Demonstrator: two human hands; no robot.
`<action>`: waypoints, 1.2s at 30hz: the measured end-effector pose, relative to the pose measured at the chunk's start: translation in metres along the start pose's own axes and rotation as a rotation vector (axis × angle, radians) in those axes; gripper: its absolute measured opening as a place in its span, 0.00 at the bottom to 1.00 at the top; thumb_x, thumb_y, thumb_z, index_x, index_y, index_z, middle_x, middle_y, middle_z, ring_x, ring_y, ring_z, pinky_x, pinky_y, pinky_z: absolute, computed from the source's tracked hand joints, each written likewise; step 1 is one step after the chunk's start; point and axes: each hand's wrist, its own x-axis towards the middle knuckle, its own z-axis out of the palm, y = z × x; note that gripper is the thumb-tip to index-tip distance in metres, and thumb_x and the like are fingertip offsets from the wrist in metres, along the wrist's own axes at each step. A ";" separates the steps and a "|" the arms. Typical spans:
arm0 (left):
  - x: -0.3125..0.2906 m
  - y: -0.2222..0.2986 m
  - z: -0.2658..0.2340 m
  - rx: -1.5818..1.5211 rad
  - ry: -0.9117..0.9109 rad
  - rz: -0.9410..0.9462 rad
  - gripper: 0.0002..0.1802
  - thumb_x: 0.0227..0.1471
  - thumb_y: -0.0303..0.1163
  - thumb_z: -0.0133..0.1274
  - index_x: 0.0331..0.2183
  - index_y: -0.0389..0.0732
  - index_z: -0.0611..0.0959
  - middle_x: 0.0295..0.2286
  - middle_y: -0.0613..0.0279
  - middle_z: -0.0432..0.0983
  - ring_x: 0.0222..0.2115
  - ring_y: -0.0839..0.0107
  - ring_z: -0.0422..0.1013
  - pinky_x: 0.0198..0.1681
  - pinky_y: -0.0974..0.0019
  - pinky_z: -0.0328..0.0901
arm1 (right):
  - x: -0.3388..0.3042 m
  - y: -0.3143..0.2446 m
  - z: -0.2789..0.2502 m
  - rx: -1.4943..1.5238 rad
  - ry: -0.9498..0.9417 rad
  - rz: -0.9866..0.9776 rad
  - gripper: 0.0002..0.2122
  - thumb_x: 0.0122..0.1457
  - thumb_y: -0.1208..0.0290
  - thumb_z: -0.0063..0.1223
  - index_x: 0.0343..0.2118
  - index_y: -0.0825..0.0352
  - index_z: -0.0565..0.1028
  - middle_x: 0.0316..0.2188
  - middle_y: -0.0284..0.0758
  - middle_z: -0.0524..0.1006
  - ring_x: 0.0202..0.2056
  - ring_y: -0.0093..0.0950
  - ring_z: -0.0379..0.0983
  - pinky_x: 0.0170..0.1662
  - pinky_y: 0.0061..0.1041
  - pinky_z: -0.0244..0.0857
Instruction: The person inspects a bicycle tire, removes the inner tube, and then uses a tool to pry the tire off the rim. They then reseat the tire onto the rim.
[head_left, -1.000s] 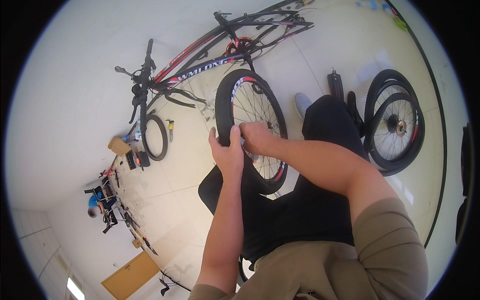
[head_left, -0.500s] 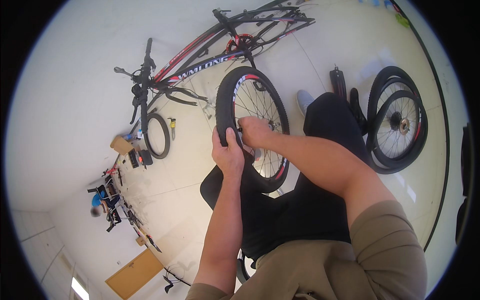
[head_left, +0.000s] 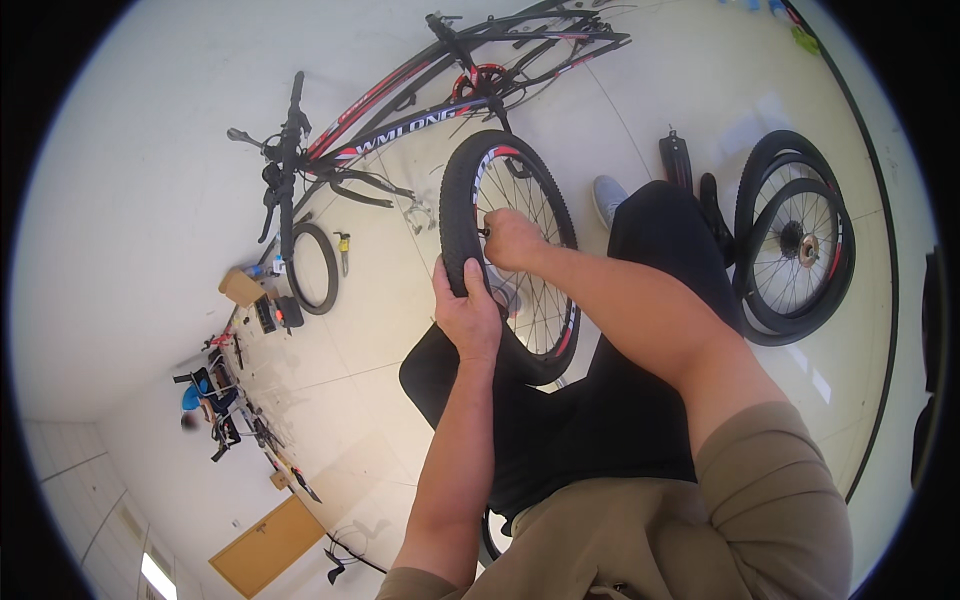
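A bicycle wheel (head_left: 463,205) with a black knobbly tyre and a red-and-white rim stands upright, tilted, between my legs. My left hand (head_left: 468,315) is wrapped round the tyre on its near left side, thumb on top. My right hand (head_left: 515,240) reaches over the spokes to the rim's inner side, with its fingers curled closed. A short dark piece shows between those fingers and the rim; the fingers hide what it is.
A black-and-red bicycle frame (head_left: 405,132) with its handlebar (head_left: 287,165) lies beyond the wheel. At right are more stacked wheels and tyres (head_left: 748,240). A loose tyre (head_left: 330,270), a yellow-handled tool (head_left: 344,255) and a cardboard box (head_left: 240,287) lie left. Another person (head_left: 198,398) is far left.
The wheel and my left hand have shifted slightly right. My right hand has moved a little up along the rim and stays closed.
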 end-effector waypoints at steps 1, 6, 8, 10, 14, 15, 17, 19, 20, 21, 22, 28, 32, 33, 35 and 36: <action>-0.002 0.005 0.000 -0.007 -0.005 -0.018 0.30 0.60 0.40 0.54 0.55 0.27 0.71 0.42 0.50 0.78 0.40 0.67 0.74 0.47 0.66 0.67 | 0.003 0.002 0.000 0.032 -0.019 0.027 0.13 0.49 0.70 0.58 0.39 0.65 0.80 0.44 0.42 0.79 0.50 0.41 0.75 0.52 0.48 0.64; -0.010 0.018 0.001 -0.027 -0.016 -0.066 0.30 0.60 0.40 0.54 0.55 0.26 0.70 0.43 0.49 0.77 0.41 0.66 0.74 0.47 0.66 0.67 | 0.012 0.005 0.000 0.106 -0.026 0.062 0.12 0.50 0.70 0.58 0.39 0.65 0.80 0.44 0.43 0.79 0.50 0.41 0.75 0.50 0.48 0.66; -0.013 0.019 0.002 -0.023 -0.015 -0.065 0.30 0.60 0.40 0.54 0.55 0.26 0.70 0.43 0.48 0.77 0.41 0.66 0.74 0.48 0.66 0.67 | 0.016 0.007 0.002 0.097 -0.011 0.060 0.12 0.50 0.70 0.58 0.39 0.65 0.80 0.44 0.42 0.79 0.50 0.41 0.75 0.50 0.48 0.66; -0.016 0.017 0.002 -0.013 -0.010 -0.050 0.29 0.60 0.39 0.54 0.55 0.27 0.70 0.43 0.49 0.77 0.41 0.66 0.74 0.48 0.66 0.67 | 0.021 0.011 0.004 0.057 0.011 0.042 0.12 0.51 0.70 0.58 0.39 0.65 0.80 0.45 0.42 0.79 0.50 0.40 0.75 0.50 0.48 0.66; -0.021 0.008 0.000 -0.040 0.008 -0.029 0.29 0.60 0.37 0.54 0.55 0.27 0.70 0.42 0.50 0.77 0.39 0.68 0.74 0.46 0.66 0.68 | 0.014 0.007 -0.001 0.078 0.007 0.061 0.12 0.51 0.69 0.57 0.38 0.64 0.80 0.44 0.42 0.79 0.49 0.40 0.75 0.51 0.47 0.65; -0.023 0.008 0.001 -0.059 0.011 -0.029 0.28 0.60 0.37 0.55 0.55 0.27 0.69 0.41 0.51 0.77 0.39 0.68 0.74 0.45 0.67 0.68 | 0.013 0.006 -0.002 0.069 0.012 0.064 0.12 0.51 0.69 0.58 0.38 0.64 0.80 0.44 0.42 0.79 0.49 0.40 0.76 0.51 0.47 0.65; -0.025 0.010 0.001 -0.107 -0.001 -0.079 0.28 0.60 0.36 0.55 0.55 0.28 0.68 0.39 0.52 0.77 0.38 0.70 0.73 0.44 0.67 0.68 | 0.008 0.004 -0.006 0.052 0.007 0.037 0.12 0.50 0.68 0.58 0.39 0.64 0.79 0.43 0.41 0.80 0.48 0.40 0.76 0.51 0.47 0.65; -0.026 0.005 -0.002 -0.098 0.010 -0.073 0.29 0.60 0.35 0.55 0.55 0.28 0.68 0.38 0.53 0.76 0.36 0.71 0.73 0.42 0.68 0.68 | -0.001 0.000 -0.009 0.038 -0.013 -0.024 0.13 0.50 0.67 0.59 0.39 0.64 0.79 0.42 0.41 0.80 0.48 0.41 0.76 0.50 0.47 0.64; -0.026 -0.001 -0.003 -0.067 0.021 -0.042 0.29 0.60 0.35 0.55 0.55 0.28 0.67 0.38 0.53 0.76 0.36 0.71 0.73 0.42 0.68 0.68 | -0.003 0.000 -0.009 0.032 -0.014 -0.052 0.13 0.51 0.66 0.59 0.39 0.64 0.79 0.42 0.41 0.80 0.48 0.41 0.76 0.50 0.47 0.64; -0.027 -0.006 -0.004 -0.037 0.033 -0.012 0.29 0.60 0.35 0.55 0.56 0.29 0.67 0.37 0.54 0.76 0.35 0.72 0.73 0.41 0.68 0.68 | -0.005 -0.001 -0.007 0.026 -0.015 -0.080 0.13 0.51 0.65 0.59 0.39 0.64 0.79 0.41 0.41 0.80 0.47 0.41 0.76 0.50 0.47 0.64; -0.030 -0.009 -0.004 -0.044 0.047 -0.016 0.29 0.60 0.35 0.55 0.56 0.29 0.67 0.37 0.54 0.76 0.35 0.72 0.73 0.41 0.68 0.68 | -0.007 -0.001 -0.006 0.020 -0.017 -0.109 0.14 0.51 0.64 0.59 0.39 0.64 0.79 0.41 0.42 0.80 0.47 0.42 0.76 0.50 0.48 0.64; -0.044 -0.031 -0.006 -0.110 0.114 0.067 0.31 0.59 0.31 0.55 0.57 0.28 0.61 0.38 0.52 0.74 0.38 0.69 0.73 0.43 0.68 0.68 | -0.012 -0.011 -0.003 -0.098 -0.030 -0.345 0.14 0.51 0.64 0.59 0.38 0.66 0.77 0.38 0.43 0.80 0.44 0.43 0.76 0.47 0.48 0.63; -0.055 -0.042 -0.005 -0.212 0.049 0.001 0.33 0.57 0.27 0.55 0.57 0.28 0.57 0.42 0.49 0.73 0.42 0.67 0.72 0.48 0.68 0.66 | -0.015 -0.002 0.002 -0.221 -0.015 -0.450 0.13 0.48 0.70 0.58 0.38 0.66 0.77 0.35 0.41 0.80 0.42 0.43 0.76 0.45 0.45 0.63; -0.057 -0.047 -0.005 -0.240 0.026 -0.030 0.33 0.57 0.26 0.55 0.57 0.28 0.57 0.43 0.49 0.73 0.43 0.67 0.72 0.49 0.68 0.66 | -0.016 0.001 0.006 -0.254 -0.011 -0.466 0.13 0.47 0.71 0.58 0.38 0.66 0.77 0.34 0.41 0.81 0.41 0.43 0.76 0.45 0.44 0.63; -0.060 -0.053 -0.007 -0.255 -0.009 -0.085 0.33 0.57 0.25 0.56 0.57 0.29 0.57 0.44 0.48 0.73 0.45 0.67 0.72 0.50 0.67 0.65 | -0.020 0.004 0.013 -0.271 -0.045 -0.467 0.14 0.46 0.73 0.57 0.39 0.66 0.77 0.33 0.40 0.80 0.42 0.42 0.75 0.45 0.43 0.62; -0.060 -0.054 -0.010 -0.243 -0.022 -0.109 0.33 0.56 0.25 0.56 0.57 0.29 0.57 0.44 0.48 0.73 0.45 0.66 0.72 0.51 0.67 0.65 | -0.022 0.005 0.015 -0.279 -0.062 -0.466 0.15 0.46 0.74 0.56 0.39 0.66 0.77 0.33 0.40 0.80 0.42 0.42 0.75 0.45 0.43 0.62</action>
